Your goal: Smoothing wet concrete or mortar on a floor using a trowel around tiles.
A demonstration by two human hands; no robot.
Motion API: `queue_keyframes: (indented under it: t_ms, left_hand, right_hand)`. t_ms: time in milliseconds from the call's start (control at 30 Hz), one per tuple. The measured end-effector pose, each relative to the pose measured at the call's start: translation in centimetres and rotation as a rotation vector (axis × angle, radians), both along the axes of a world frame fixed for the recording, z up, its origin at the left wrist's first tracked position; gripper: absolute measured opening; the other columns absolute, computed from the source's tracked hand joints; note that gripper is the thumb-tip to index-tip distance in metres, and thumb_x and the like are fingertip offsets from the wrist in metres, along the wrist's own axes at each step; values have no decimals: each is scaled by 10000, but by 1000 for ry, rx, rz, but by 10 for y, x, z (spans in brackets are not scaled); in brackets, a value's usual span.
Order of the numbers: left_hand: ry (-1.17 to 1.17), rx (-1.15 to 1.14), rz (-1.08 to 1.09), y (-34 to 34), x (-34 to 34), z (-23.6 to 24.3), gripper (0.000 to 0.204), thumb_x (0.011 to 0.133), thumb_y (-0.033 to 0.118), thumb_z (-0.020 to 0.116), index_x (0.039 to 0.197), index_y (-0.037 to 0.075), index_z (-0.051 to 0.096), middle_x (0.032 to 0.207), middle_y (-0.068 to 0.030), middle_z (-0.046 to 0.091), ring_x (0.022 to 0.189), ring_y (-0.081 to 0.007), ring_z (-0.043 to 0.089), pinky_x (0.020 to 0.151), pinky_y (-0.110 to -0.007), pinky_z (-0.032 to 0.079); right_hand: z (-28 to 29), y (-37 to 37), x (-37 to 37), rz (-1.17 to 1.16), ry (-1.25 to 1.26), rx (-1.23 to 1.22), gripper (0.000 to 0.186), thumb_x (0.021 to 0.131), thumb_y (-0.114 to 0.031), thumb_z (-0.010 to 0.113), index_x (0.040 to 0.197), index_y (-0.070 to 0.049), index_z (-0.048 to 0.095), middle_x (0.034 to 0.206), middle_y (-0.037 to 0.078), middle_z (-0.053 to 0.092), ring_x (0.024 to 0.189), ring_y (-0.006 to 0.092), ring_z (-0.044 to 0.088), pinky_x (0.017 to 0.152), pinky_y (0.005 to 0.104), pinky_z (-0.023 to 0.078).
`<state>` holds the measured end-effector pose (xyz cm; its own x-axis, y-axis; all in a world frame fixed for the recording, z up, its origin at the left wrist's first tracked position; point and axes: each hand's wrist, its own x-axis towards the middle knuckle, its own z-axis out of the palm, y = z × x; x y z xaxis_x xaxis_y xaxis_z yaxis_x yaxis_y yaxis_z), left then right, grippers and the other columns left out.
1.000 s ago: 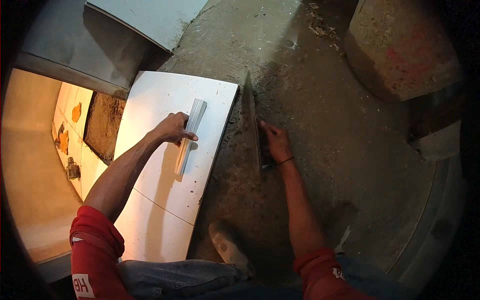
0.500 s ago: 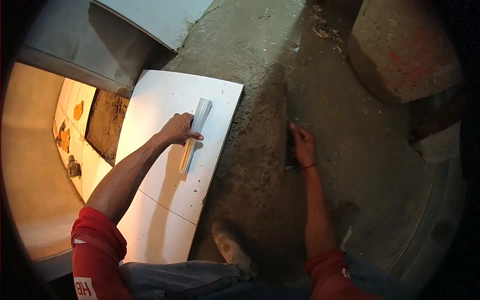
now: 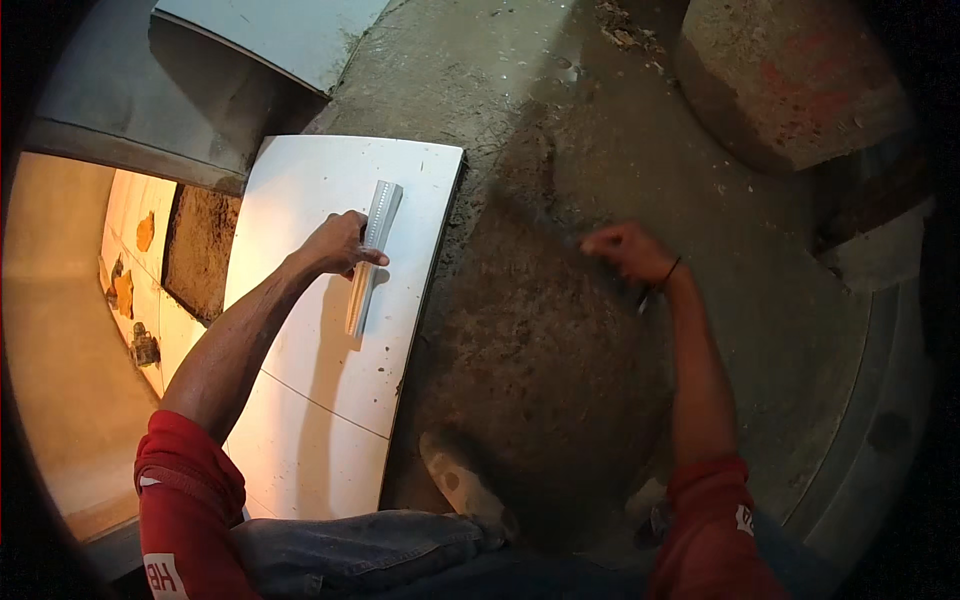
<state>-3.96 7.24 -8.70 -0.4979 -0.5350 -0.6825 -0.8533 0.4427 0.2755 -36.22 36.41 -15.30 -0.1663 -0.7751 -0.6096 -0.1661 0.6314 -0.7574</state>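
Note:
My left hand [image 3: 338, 243] is closed round the middle of a short, pale metal channel strip [image 3: 384, 208] with a row of small holes. The strip is over a large white tile [image 3: 335, 395], casting a shadow on it. To the right, my right hand [image 3: 632, 252] is closed on a dark, long-bladed trowel [image 3: 540, 222], low over the wet grey mortar [image 3: 540, 350]. Motion blur and shadow hide most of the trowel's shape, and its handle lies mainly behind my fingers.
Another white tile [image 3: 290, 35] lies at the far left, next to a grey ledge [image 3: 130, 150]. Lit tiles [image 3: 185, 340] with orange scraps and a small dark object [image 3: 144, 346] are on the left. A concrete block [image 3: 790, 80] stands far right. My foot [image 3: 465, 480] is near the mortar.
My right hand has shifted right and slightly away from me, turning the trowel from nearly straight ahead to a slant. My left hand keeps hold of the strip; the whole view has shifted slightly.

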Motion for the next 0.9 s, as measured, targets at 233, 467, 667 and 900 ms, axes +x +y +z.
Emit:
queue_keyframes:
  t_ms: [233,467,667,900]
  left_hand:
    - [3,23,0,-5,2,1,481,747,268,862,937,-93,607,805,-167,687,650,-233,709,538,-341,628]
    - [-11,30,-12,-5,-1,-1,475,749,277,862,959,-77,625,739,-158,683,592,-218,696,515,-319,598]
    - [-14,-2,-31,-3,-1,-1,497,748,296,859,978,-79,627,732,-160,681,588,-218,696,516,-320,591]
    - [32,3,-45,-3,5,-2,561,747,320,857,1029,-102,619,751,-170,666,607,-228,704,526,-326,594]
  right_hand:
    - [15,13,9,-585,111,-100,475,941,-467,634,1236,-100,692,1045,40,694,802,106,561,703,287,486]
    - [-37,12,215,-826,-104,-336,459,989,-375,585,1233,6,659,1174,166,699,1112,225,631,964,341,468]
    - [-49,-19,227,-727,-195,-519,425,1005,-345,571,1253,-9,650,1169,188,698,1112,236,641,954,346,479]
    - [-55,-52,253,-720,-119,-545,408,1015,-329,547,1290,-40,632,1171,217,686,1113,269,658,923,332,496]
